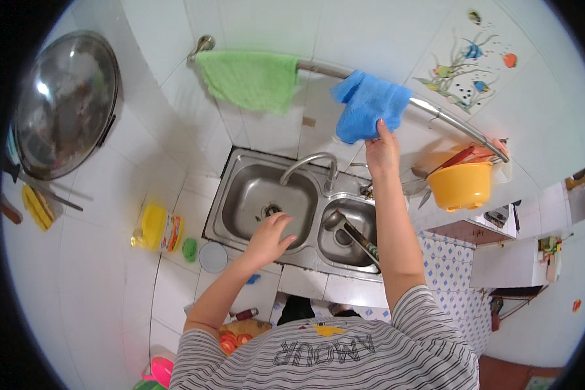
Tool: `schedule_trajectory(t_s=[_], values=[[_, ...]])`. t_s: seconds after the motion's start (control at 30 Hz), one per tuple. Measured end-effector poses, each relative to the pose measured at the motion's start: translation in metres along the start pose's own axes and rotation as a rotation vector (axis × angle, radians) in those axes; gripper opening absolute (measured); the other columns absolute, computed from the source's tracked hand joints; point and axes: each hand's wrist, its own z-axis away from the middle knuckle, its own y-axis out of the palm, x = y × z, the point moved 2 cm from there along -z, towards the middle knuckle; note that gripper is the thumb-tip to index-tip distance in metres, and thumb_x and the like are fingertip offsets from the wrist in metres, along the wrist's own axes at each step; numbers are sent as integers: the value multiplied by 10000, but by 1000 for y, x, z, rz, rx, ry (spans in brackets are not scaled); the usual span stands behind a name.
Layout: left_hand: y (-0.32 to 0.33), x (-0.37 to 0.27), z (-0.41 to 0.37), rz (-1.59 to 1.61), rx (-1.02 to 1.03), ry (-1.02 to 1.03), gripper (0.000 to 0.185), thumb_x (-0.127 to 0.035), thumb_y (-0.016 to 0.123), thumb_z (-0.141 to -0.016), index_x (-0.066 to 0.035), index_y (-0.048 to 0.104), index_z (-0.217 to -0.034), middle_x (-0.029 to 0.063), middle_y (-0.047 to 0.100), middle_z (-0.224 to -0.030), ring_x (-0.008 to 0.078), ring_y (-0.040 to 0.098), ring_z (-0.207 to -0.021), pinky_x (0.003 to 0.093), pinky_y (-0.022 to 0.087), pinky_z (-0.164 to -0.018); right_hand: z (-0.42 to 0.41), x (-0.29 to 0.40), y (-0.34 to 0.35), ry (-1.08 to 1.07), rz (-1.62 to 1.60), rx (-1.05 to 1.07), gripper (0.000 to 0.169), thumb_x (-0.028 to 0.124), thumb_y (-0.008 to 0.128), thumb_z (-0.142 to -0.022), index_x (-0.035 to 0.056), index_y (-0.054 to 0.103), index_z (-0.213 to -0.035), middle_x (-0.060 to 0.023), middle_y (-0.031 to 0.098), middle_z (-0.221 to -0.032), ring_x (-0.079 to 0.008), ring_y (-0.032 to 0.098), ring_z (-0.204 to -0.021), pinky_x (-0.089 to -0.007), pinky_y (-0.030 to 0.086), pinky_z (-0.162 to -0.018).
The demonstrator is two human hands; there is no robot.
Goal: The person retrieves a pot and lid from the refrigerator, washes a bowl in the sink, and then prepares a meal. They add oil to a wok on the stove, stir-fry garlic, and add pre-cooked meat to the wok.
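Note:
A blue cloth hangs over the metal towel rail on the tiled wall. My right hand pinches its lower edge, thumb in front and the other fingers behind. Over the large basin of the steel double sink, my left hand hovers with nothing in it, fingers apart. The curved faucet stands behind the basins; no running water shows. A ladle and a dark patterned handle lie in the small basin, partly behind my right forearm.
A green towel hangs further left on the rail. Left of the sink are a yellow detergent bottle, a green scrubber and a round clear container. Sliced tomatoes lie near my left elbow. An orange basket hangs at right.

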Motion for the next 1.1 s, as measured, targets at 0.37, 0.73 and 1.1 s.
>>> schedule_trajectory(t_s=[0.37,0.73,1.1], values=[[7,-208,-86,489,-419,234,265,-156,484,-854,17,431,-1047,106,497,-973,153,468,-885,279,387,-779,164,126,19,-253,135,272,408,-52,453,-719,45,389,-1111,-57,462,-1009,-123,445,-902,-265,381,-798],[177,-386,-4,1007,968,-192,461,-317,454,-852,10,410,-1174,190,521,-1058,263,528,-926,336,422,-796,329,210,-194,-336,953,72,400,222,378,-839,52,355,-1200,-133,425,-1116,-233,418,-1030,-316,354,-872],[344,-440,-1,1605,404,-251,481,-274,407,-874,-126,203,-1283,139,184,-1351,333,236,-1225,562,288,-925,375,248,-265,-101,1582,-91,371,255,392,-861,28,407,-1154,-191,436,-1150,-263,404,-1091,-363,333,-905]])
